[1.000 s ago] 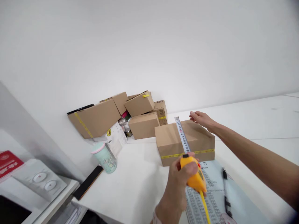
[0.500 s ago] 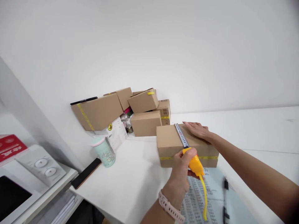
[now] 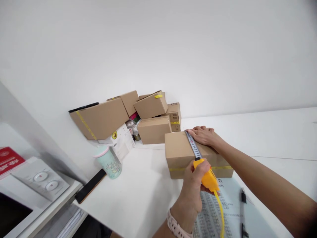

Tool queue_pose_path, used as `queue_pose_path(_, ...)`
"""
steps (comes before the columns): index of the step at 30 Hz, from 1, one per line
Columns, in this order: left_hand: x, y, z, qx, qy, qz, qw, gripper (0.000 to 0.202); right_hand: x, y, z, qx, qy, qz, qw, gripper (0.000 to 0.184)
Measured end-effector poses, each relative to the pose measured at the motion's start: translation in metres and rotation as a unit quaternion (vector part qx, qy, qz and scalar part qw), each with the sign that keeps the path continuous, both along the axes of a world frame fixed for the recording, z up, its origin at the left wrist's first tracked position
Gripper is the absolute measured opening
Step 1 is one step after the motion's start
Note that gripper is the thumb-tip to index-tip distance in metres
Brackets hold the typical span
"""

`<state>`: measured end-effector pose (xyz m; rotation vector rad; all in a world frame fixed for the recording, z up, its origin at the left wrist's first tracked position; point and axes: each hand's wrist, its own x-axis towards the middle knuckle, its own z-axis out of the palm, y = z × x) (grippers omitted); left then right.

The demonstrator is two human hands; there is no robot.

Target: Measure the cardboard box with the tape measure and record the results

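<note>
My left hand (image 3: 193,181), with a pale pink watch band on its wrist, grips a yellow-orange tape measure (image 3: 209,178) at the near edge of a closed cardboard box (image 3: 177,145). From the case, the metal blade (image 3: 194,145) runs across the box top to its far edge. My right hand (image 3: 204,135) rests on that far edge, fingers bent over it and partly hidden, thumb at the end of the blade. A yellow strap hangs from the case. Yellow tape runs along the box's near side. Beneath and in front lies a printed sheet (image 3: 213,211).
A pen (image 3: 243,211) lies on the sheet. Several cardboard boxes (image 3: 155,130) are stacked against the wall. To the left stand a mint tumbler (image 3: 110,163) and a long black object (image 3: 91,185) at the table's edge. A white appliance with dials (image 3: 41,178) is farther left.
My right hand has slid left along the far edge to the blade's end, its fingers now bent over. Slightly more blade is out, and the case has moved a little toward me and right.
</note>
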<state>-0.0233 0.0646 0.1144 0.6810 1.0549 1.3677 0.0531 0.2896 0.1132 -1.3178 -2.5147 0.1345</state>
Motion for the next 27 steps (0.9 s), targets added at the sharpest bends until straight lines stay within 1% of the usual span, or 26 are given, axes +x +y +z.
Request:
queue_pose_path(6, 0.001, -0.002, -0.004, 0.005, -0.012, 0.0, 1.0, 0.071, -0.001, -0.003, -0.002, 0.015, 0.001, -0.002, 1.0, 0.05)
queue_pose_path(11, 0.0, 0.001, -0.003, 0.007, -0.011, -0.004, 1.0, 0.071, -0.004, 0.003, -0.008, 0.01, 0.038, -0.019, 0.999, 0.052)
queue_pose_path(13, 0.001, 0.0, -0.003, 0.012, -0.008, -0.01, 1.0, 0.07, -0.005, 0.002, -0.005, 0.01, 0.067, -0.022, 0.997, 0.051)
queue_pose_path(15, -0.002, -0.005, -0.003, 0.038, -0.001, -0.018, 0.999, 0.067, -0.003, -0.004, 0.003, 0.02, 0.105, -0.035, 0.994, 0.051)
queue_pose_path(17, -0.01, -0.016, -0.007, 0.089, 0.024, -0.013, 0.996, 0.063, 0.007, -0.014, 0.013, 0.054, 0.195, -0.075, 0.976, 0.053)
queue_pose_path(18, -0.018, -0.023, -0.011, 0.118, 0.048, -0.002, 0.992, 0.062, 0.017, -0.02, 0.015, 0.076, 0.253, -0.102, 0.959, 0.053)
queue_pose_path(19, -0.028, -0.031, -0.015, 0.144, 0.079, 0.016, 0.986, 0.063, 0.028, -0.028, 0.015, 0.099, 0.317, -0.13, 0.934, 0.053)
queue_pose_path(20, -0.04, -0.038, -0.021, 0.164, 0.114, 0.037, 0.979, 0.064, 0.043, -0.035, 0.012, 0.113, 0.37, -0.156, 0.909, 0.052)
queue_pose_path(21, -0.053, -0.045, -0.027, 0.178, 0.149, 0.06, 0.971, 0.066, 0.058, -0.043, 0.005, 0.115, 0.399, -0.179, 0.892, 0.052)
queue_pose_path(22, -0.066, -0.05, -0.033, 0.186, 0.179, 0.085, 0.963, 0.067, 0.074, -0.051, -0.006, 0.106, 0.42, -0.202, 0.878, 0.052)
queue_pose_path(24, -0.09, -0.053, -0.046, 0.184, 0.211, 0.132, 0.951, 0.066, 0.103, -0.064, -0.035, 0.027, 0.481, -0.253, 0.839, 0.044)
queue_pose_path(26, -0.106, -0.049, -0.058, 0.17, 0.215, 0.17, 0.947, 0.064, 0.121, -0.076, -0.066, -0.079, 0.491, -0.268, 0.825, 0.043)
queue_pose_path(27, -0.11, -0.045, -0.062, 0.162, 0.206, 0.184, 0.947, 0.063, 0.126, -0.081, -0.079, -0.13, 0.498, -0.264, 0.816, 0.044)
